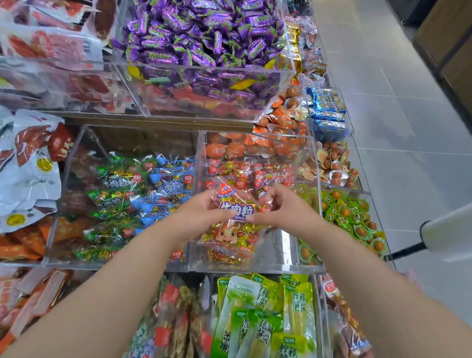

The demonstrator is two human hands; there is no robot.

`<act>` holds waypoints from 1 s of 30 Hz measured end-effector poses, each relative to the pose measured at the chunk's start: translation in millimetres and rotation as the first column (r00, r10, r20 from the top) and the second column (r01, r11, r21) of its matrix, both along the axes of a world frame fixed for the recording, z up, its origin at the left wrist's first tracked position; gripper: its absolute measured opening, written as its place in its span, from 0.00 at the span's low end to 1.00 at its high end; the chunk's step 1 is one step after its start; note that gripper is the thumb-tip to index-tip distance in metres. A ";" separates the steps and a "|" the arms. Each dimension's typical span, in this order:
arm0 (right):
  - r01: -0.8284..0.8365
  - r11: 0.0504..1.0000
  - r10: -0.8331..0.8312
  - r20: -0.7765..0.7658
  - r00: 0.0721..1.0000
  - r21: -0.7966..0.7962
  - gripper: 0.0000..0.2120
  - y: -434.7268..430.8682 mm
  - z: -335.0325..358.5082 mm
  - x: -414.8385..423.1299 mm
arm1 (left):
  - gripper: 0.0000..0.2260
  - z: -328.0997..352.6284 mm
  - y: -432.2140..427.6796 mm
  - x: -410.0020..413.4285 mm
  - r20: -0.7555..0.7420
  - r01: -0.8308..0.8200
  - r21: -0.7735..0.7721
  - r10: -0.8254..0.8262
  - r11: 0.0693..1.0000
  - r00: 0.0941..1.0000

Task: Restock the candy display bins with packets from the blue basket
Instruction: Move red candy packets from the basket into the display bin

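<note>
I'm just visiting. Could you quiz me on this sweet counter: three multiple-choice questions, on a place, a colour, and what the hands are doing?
1. Where is the bin of purple candies?
A) on the floor
B) on the tier behind the hands
C) beside the elbows

2. What colour is the top of the held packet?
A) red
B) black
C) white

3. How is that packet held?
A) untouched
B) by one hand
C) by both hands

Answers:
1 B: it sits higher and farther back.
2 A: its top band is red.
3 C: left hand and right hand both pinch it.
</note>
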State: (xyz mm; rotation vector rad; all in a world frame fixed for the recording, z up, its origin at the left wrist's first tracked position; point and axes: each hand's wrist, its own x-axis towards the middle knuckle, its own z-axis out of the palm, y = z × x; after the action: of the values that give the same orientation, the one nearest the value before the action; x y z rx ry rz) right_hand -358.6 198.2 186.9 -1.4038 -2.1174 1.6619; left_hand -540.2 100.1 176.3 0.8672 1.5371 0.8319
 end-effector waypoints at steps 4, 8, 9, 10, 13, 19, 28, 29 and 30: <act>-0.368 0.928 0.373 0.109 0.922 -0.064 0.14 13.1 17.7 -3.7 | 0.11 0.9 3.3 -1.2 -0.103 0.141 0.034 -0.137 0.989 0.985; -0.472 0.876 0.411 0.357 0.839 0.101 0.12 29.7 15.9 -11.8 | 0.09 1.5 8.5 -4.6 -0.414 0.087 0.087 -0.043 0.992 0.909; -0.468 0.874 0.385 0.401 0.831 0.131 0.12 35.4 15.7 -10.2 | 0.08 0.5 8.8 -7.0 -0.487 0.015 0.168 0.070 0.986 0.871; -0.460 0.874 0.357 0.438 0.825 0.154 0.12 40.9 15.7 -7.6 | 0.07 -0.9 9.0 -10.0 -0.537 -0.065 0.264 0.202 0.962 0.819; -0.498 0.855 0.329 0.590 0.738 0.146 0.24 54.0 12.9 -1.3 | 0.09 -13.4 13.4 -20.4 -0.612 -0.269 0.334 0.425 0.903 0.667; -0.699 0.706 0.352 0.802 0.483 0.111 0.20 46.2 -15.1 -19.4 | 0.19 -45.9 27.0 -16.5 -0.536 -0.262 0.011 0.227 0.965 0.813; -0.752 0.654 0.271 0.902 0.337 0.084 0.14 38.4 -68.5 -26.7 | 0.09 -54.4 24.7 -4.8 -0.573 -0.415 0.151 0.421 0.897 0.703; -0.747 0.653 0.227 0.908 0.353 0.128 0.13 40.8 -69.6 -25.3 | 0.10 -55.2 24.3 -5.2 -0.579 -0.416 0.152 0.422 0.897 0.698; -0.735 0.656 0.179 0.909 0.376 0.175 0.12 43.3 -70.1 -23.7 | 0.10 -55.8 23.9 -5.1 -0.588 -0.416 0.153 0.421 0.896 0.691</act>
State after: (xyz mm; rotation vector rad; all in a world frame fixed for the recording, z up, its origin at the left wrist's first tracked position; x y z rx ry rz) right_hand -382.3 241.5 116.8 -1.5844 -3.4346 0.0678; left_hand -545.3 124.0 120.5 0.8424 2.3780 0.9289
